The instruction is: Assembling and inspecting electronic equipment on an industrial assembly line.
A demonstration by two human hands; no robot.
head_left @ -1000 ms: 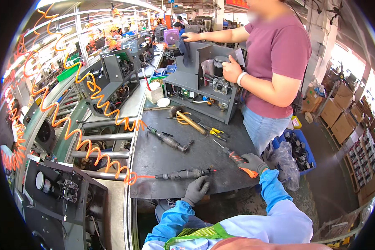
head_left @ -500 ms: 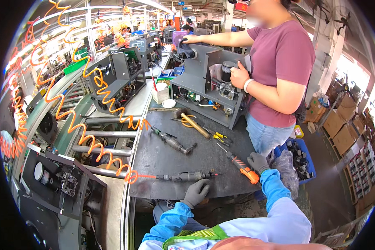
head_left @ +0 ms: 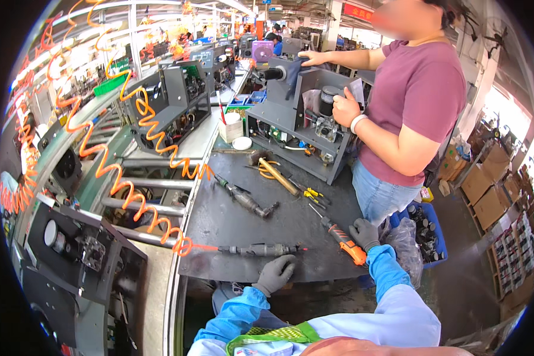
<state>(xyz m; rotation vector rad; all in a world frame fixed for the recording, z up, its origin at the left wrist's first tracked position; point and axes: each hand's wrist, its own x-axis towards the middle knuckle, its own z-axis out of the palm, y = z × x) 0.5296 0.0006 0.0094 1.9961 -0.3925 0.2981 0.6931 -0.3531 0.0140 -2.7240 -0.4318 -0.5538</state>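
Observation:
My left hand (head_left: 275, 273), in a grey glove, rests on the front edge of the dark workbench (head_left: 243, 222), just below a pneumatic screwdriver (head_left: 261, 250) lying flat and fed by an orange coiled hose (head_left: 133, 196). My right hand (head_left: 365, 232), also gloved, lies on the bench's right edge, next to an orange-handled screwdriver (head_left: 341, 237); whether it grips the handle I cannot tell. Both sleeves are blue.
A second air tool (head_left: 246, 200), a hammer (head_left: 274, 172) and small yellow screwdrivers (head_left: 311, 193) lie further back. A person in a maroon shirt (head_left: 412, 113) stands at right, hands on an open grey machine chassis (head_left: 305, 127). Roller conveyor (head_left: 139, 184) and other chassis sit left; a blue bin (head_left: 424, 237) stands below right.
The view has shifted closer and slightly forward over the bench. My hands stay at the front edge, the left by the pneumatic screwdriver, the right by the orange-handled screwdriver.

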